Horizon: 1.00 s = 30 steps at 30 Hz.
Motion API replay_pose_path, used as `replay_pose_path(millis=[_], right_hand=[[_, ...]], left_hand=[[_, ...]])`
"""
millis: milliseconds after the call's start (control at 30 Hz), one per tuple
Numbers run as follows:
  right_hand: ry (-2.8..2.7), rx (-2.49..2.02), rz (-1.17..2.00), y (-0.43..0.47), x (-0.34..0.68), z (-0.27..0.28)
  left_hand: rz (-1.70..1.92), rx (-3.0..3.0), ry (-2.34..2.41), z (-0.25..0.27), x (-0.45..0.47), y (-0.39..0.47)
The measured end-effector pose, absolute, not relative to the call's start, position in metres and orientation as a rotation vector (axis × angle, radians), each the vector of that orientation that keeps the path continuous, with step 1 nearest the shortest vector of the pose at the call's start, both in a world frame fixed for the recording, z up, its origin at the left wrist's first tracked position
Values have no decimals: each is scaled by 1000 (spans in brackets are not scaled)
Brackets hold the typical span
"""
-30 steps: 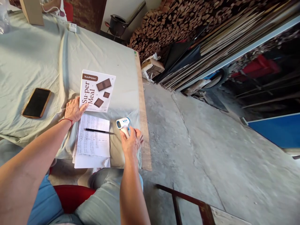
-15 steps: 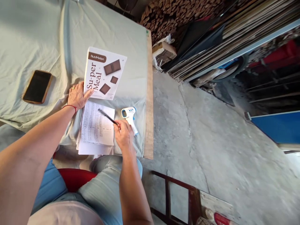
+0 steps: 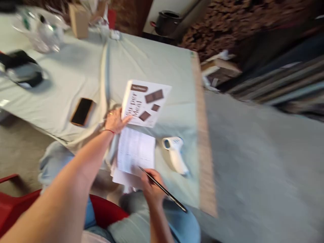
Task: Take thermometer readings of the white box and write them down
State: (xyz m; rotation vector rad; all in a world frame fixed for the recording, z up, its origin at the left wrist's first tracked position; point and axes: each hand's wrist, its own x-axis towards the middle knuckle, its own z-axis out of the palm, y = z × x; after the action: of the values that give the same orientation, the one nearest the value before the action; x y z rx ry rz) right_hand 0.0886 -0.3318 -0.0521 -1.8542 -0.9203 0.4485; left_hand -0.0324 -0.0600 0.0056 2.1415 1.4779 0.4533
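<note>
My left hand grips the lower left corner of a flat white NutriMotion "Su-per Meal" box, its thumb lying across the front. Printed on the box are brown chocolate squares. Below it, sheets of paper with rows of small writing lie at the table's near edge. In my right hand, a black pen is pinched, its tip pointing up and left over the bottom of the sheets. Right of the papers rests a white and blue infrared thermometer.
A phone lies left on the cloth-covered table. Farther left are a black strapped object, a clear plastic bag and a small cardboard box. A red chair is beneath me; stacked wood stands behind the table.
My right hand with the pen has drawn back toward me, from mid-sheet to the bottom edge. The view has swung left, bringing in more table. My left hand still holds the box.
</note>
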Motion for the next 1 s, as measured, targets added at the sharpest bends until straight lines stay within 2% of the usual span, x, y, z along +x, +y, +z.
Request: replay_pose_path(millis=[200, 400, 633, 1000], right_hand=[[-830, -1985, 415, -339, 95, -66], [-855, -1888, 280, -333, 80, -44], [-902, -1730, 376, -316, 85, -54], [-957, -1705, 333, -316, 83, -51]], left_hand=[[537, 2100, 1411, -5, -35, -65], [403, 2148, 1460, 5, -31, -64], [588, 2214, 1418, -7, -22, -44], [591, 2197, 1406, -10, -24, -47]])
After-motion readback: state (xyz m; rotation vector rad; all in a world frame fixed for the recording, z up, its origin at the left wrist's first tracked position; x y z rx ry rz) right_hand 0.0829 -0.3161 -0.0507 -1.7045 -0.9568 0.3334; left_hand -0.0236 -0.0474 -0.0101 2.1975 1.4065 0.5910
